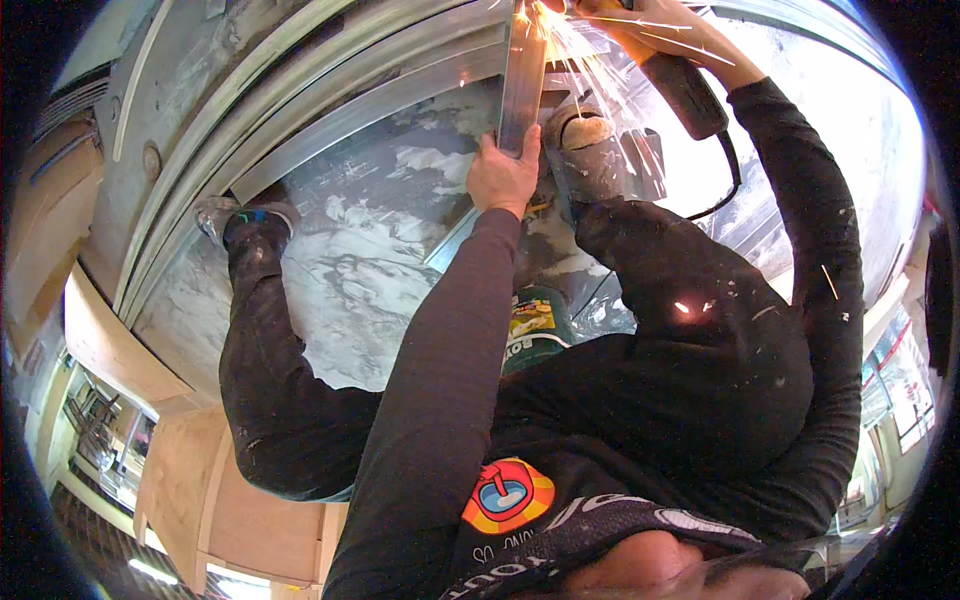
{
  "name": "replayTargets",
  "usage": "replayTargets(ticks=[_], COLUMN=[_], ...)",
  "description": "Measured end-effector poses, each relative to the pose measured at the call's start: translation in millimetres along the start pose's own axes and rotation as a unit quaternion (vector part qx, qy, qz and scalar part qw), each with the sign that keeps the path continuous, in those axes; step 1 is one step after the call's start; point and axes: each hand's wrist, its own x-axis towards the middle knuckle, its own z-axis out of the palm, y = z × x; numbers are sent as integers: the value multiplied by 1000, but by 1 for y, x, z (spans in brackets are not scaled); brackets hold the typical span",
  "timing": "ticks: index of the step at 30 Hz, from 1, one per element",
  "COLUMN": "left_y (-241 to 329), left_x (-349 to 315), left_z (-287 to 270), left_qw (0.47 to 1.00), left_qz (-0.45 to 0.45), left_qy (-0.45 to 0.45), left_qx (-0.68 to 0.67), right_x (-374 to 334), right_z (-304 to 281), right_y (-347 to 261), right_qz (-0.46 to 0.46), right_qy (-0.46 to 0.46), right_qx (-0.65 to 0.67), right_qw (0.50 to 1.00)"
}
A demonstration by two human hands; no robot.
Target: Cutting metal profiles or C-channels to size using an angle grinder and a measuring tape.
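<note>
My left hand (503, 178) grips a long shiny metal profile (522, 80) that runs upright toward the top of the view. My right hand (655, 25) holds a black power grinder (685, 92) by its body, with a black cord looping below it. Bright sparks (560, 40) fly where the tool meets the top of the profile. My knee in dark trousers (690, 290) is raised under the work, and my shoe (585, 135) is set beside the profile.
Grey, paint-stained floor (350, 260) lies below. Long metal rails (300, 110) curve across the upper left. My other leg and shoe (245, 225) stretch left. A green can (535, 325) stands between my legs. Wooden panels (220, 480) sit at lower left.
</note>
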Motion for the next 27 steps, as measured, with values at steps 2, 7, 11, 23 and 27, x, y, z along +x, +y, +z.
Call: replayTargets(ticks=[2,7,11,23,27], left_y=[6,11,11,-29,13], left_x=[-1,-2,-1,5,-1], left_z=[1,-1,-1,-6,7], left_qw=[1000,1000,1000,999,999], left_qz=[6,2,2,-1,8], left_qy=[-7,-26,-25,33,-46], left_qx=[-4,-5,-12,13,-2], right_x=[4,16,16,32,11], right_z=[-11,-6,-6,19,-9], right_y=[-16,3,17,-27,15], right_qz=[12,-85,-64,-21,-51], right_qy=[-30,-109,21,-121,38], right_qx=[-14,118,-60,-1,-75], right_qw=[999,983,996,992,995])
